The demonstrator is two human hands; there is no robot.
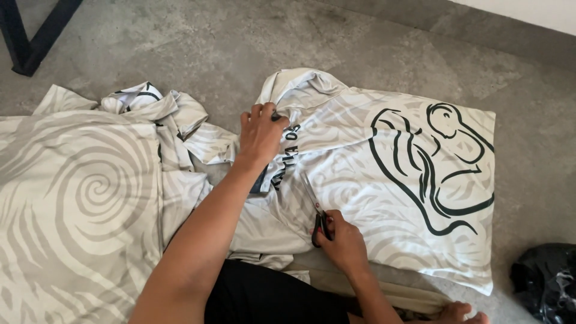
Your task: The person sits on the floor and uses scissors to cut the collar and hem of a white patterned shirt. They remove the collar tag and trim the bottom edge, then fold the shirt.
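A white shirt (384, 180) with grey swirls and a large black line drawing lies flat on the concrete floor. My left hand (261, 133) presses down on the shirt near its collar, pinching the fabric there. My right hand (343, 240) grips a pair of scissors (316, 210) with dark handles. The blades are open and point up across the shirt's chest toward my left hand.
More swirl-patterned white garments (84, 198) are piled on the floor at the left. A black plastic bag (547, 279) sits at the lower right. A dark furniture leg (30, 36) stands at the top left. My bare foot (459, 313) shows at the bottom edge.
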